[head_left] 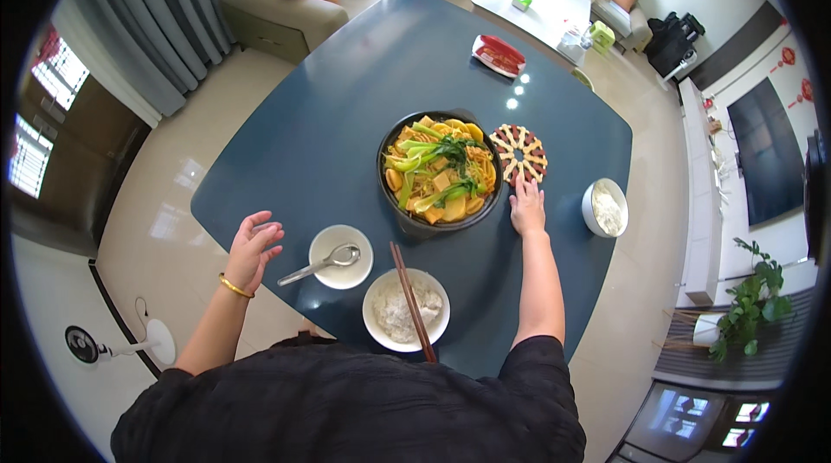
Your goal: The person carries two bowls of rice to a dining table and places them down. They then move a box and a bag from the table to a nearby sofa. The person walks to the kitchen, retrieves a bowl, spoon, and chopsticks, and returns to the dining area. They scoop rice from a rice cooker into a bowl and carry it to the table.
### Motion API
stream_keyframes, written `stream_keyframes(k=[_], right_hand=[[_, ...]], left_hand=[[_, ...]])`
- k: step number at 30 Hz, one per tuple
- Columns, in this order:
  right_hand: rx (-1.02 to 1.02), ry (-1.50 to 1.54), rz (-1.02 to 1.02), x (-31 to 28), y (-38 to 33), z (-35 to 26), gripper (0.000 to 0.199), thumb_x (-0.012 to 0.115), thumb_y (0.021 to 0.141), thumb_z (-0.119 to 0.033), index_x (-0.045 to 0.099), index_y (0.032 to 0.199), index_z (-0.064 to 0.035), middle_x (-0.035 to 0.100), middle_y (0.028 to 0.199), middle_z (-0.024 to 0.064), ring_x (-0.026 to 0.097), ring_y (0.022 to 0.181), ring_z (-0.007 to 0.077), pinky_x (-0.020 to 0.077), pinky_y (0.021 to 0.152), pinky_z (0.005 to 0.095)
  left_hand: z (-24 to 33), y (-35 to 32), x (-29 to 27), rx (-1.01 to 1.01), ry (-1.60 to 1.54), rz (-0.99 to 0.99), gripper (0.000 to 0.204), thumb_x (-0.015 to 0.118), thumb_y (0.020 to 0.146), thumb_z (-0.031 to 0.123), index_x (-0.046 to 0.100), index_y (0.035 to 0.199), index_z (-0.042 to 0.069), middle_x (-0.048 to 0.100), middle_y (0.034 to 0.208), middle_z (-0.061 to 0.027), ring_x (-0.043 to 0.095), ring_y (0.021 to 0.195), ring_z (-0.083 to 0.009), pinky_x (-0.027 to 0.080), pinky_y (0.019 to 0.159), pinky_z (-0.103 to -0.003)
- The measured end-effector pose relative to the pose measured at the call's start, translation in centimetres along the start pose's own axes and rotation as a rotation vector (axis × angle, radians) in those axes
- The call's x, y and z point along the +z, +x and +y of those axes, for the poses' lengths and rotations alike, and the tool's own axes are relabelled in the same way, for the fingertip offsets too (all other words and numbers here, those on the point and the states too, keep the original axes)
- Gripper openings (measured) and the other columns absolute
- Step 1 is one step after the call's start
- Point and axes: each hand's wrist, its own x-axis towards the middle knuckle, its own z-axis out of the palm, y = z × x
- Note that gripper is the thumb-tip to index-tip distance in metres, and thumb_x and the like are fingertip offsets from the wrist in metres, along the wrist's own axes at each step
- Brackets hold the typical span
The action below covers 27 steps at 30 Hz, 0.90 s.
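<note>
My right hand [527, 208] reaches forward over the table, its fingers stretched out at the near edge of a round, brown and cream woven-looking trivet [530, 138]; whether they press on it I cannot tell. Left of the trivet sits a black pot [382, 154] filled with noodles, leafy greens and yellow and orange slices. My left hand [251, 248], with a gold bangle at its wrist, hovers at the table's left edge, fingers apart and empty. Beside it stands a white bowl [316, 245] with a metal spoon [322, 264] laid across. Brown chopsticks [412, 303] rest over a bowl of rice [394, 316].
A second rice bowl [608, 208] stands near the right edge of the dark blue-grey table [338, 73]. Toward the far end lies a red and white packet [499, 56]. Beyond are a sofa [286, 17] and a white coffee table [537, 4]; a fan [112, 349] stands at left.
</note>
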Motion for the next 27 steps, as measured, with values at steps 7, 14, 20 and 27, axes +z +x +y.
stream_keyframes(k=[7,14,20,27], right_hand=[[0.121,0.028,0.05,-1.0,-12.3,-4.4,0.046,0.054,0.084,-0.025,0.044,0.124,-0.0033,0.045,0.111,0.0188,0.045,0.107,0.035,0.0347,0.096,0.0441],[0.34,0.399,0.128,-3.8,-16.1,-8.5,0.033,0.059,0.081,-0.024,0.058,0.106,-0.002,0.051,0.105,0.0156,0.051,0.097,0.0309,0.0405,0.087,0.0381],[0.503,0.649,0.373,-10.2,-17.1,-14.9,0.017,0.061,0.08,-0.014,0.061,0.09,0.0002,0.059,0.086,0.0106,0.058,0.081,0.0244,0.0456,0.074,0.0318],[0.502,0.499,0.604,-14.6,-25.2,-20.8,0.017,0.06,0.08,-0.011,0.06,0.093,-0.0006,0.058,0.093,0.012,0.056,0.089,0.0262,0.0442,0.079,0.0331]], left_hand=[[0.7,3.1,2.3,-0.034,0.028,-0.214,0.039,0.061,0.082,0.017,0.044,0.116,0.007,0.054,0.101,-0.0064,0.052,0.092,-0.0149,0.043,0.076,-0.03],[0.7,5.9,4.3,-0.081,0.129,-0.42,0.034,0.059,0.082,0.017,0.046,0.112,0.006,0.055,0.098,-0.0055,0.052,0.091,-0.0139,0.041,0.077,-0.029],[1.9,6.4,3.6,-0.043,0.138,-0.485,0.036,0.062,0.08,0.022,0.049,0.108,0.006,0.054,0.097,-0.0047,0.052,0.09,-0.0135,0.042,0.076,-0.028],[3.9,4.5,1.8,-0.064,0.057,-0.509,0.026,0.056,0.084,0.015,0.049,0.108,0.008,0.056,0.098,-0.0037,0.053,0.09,-0.0133,0.042,0.076,-0.028]])
